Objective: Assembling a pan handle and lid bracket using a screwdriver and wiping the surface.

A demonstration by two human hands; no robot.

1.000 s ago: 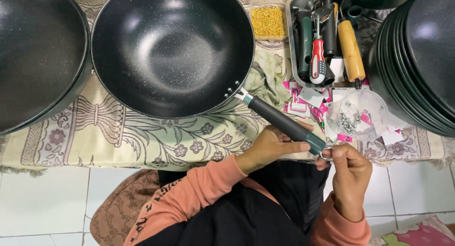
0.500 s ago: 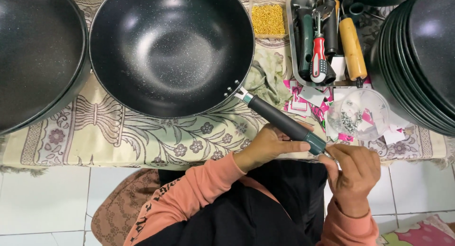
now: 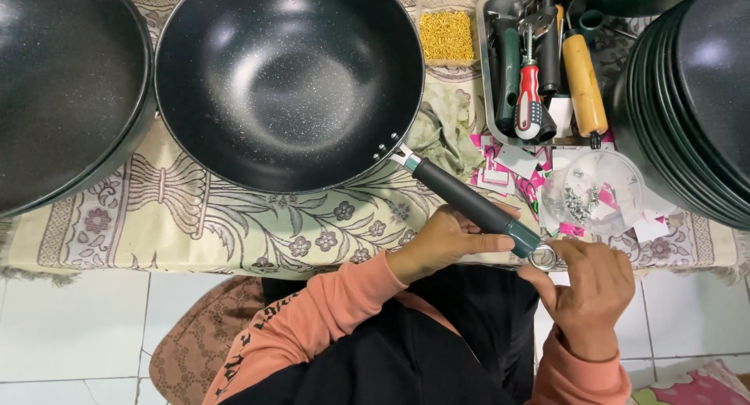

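Note:
A black speckled wok (image 3: 289, 81) rests on a floral cloth (image 3: 226, 225), its dark handle (image 3: 469, 202) pointing toward me at lower right. My left hand (image 3: 441, 241) is wrapped around the underside of the handle near its teal end. My right hand (image 3: 590, 292) pinches the metal hanging ring (image 3: 542, 257) at the handle's tip with thumb and fingers.
A second dark pan (image 3: 62, 92) lies at the left. A stack of black pans (image 3: 691, 100) stands at the right. A metal tray of screwdrivers (image 3: 539, 69), a small box of gold parts (image 3: 447, 36), a clear bowl of screws (image 3: 594, 194) and pink paper scraps lie behind the handle.
My right hand has shifted slightly right at the handle's end, fingers now closed on the ring. The left hand keeps its hold on the handle.

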